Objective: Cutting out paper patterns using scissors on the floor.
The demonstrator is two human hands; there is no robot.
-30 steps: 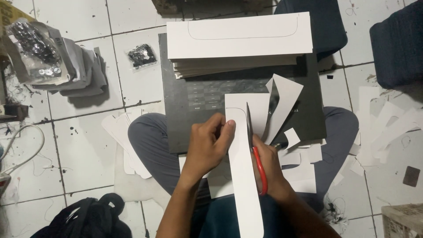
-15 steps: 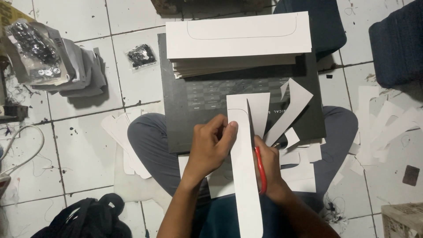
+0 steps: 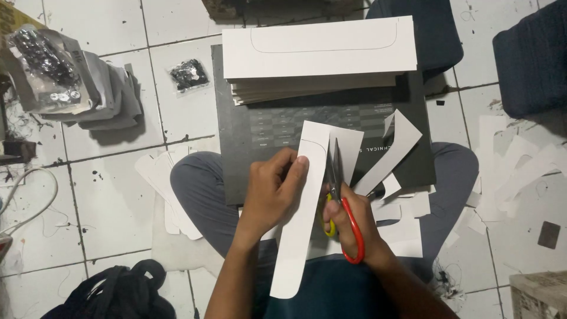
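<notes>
While your left hand (image 3: 273, 192) pinches the long white card strip (image 3: 302, 212) at centre frame, thumb on top and fingers curled under its left edge, keep that grip close to the cut so the card stays flat and does not flap. Your right hand (image 3: 354, 227) is closed through the red and yellow loops of the scissors (image 3: 338, 195), blades pointing up the frame and slightly parted along the strip's right edge. Judging by the rounded top corner, the cut follows a drawn outline; feed the card into the blades with the left hand rather than twisting the scissors, and take long bites with the inner part of the blades for a clean edge. Let the offcut (image 3: 387, 156) fall right, clear of the blades. Counts: one pair of scissors; one strip in hand; one stack of uncut white cards (image 3: 319, 50) at upper centre, sheet number not tellable, the top one marked with a pencilled outline; one dark board (image 3: 283, 121) across your lap; one small bag of black pieces (image 3: 189, 75) upper left of centre; one larger clear bag of dark parts (image 3: 44, 65) at far upper left. Several finished strips (image 3: 162, 177) lie at mid left, overlapping too much to count. Scraps (image 3: 520, 171) are scattered at right.
</notes>
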